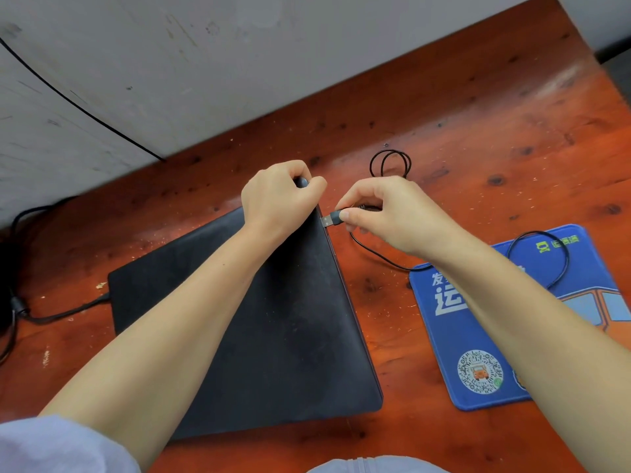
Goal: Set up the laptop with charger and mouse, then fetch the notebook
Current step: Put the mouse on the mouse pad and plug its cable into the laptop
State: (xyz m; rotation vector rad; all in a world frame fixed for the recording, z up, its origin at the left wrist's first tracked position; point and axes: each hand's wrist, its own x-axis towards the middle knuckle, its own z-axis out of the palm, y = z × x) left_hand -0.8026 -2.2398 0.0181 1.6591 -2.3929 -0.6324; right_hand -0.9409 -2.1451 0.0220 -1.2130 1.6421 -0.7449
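Observation:
A closed black laptop [290,322] lies flat on the reddish wooden desk [461,138]. My left hand [278,196] grips its far right corner. My right hand [386,213] pinches a black USB plug [331,219], whose metal tip sits right at the laptop's right edge. The thin black mouse cable [375,252] runs from the plug across the desk, with a coiled loop [391,163] behind my right hand. A thicker black charger cable [65,314] reaches the laptop's left edge. The mouse itself is hidden behind my right forearm or out of view. No notebook is in view.
A blue mouse pad [478,329] with white characters and a QR code lies right of the laptop, partly under my right forearm. A grey wall [153,63] runs behind the desk. More black cables [13,233] bunch at the left edge.

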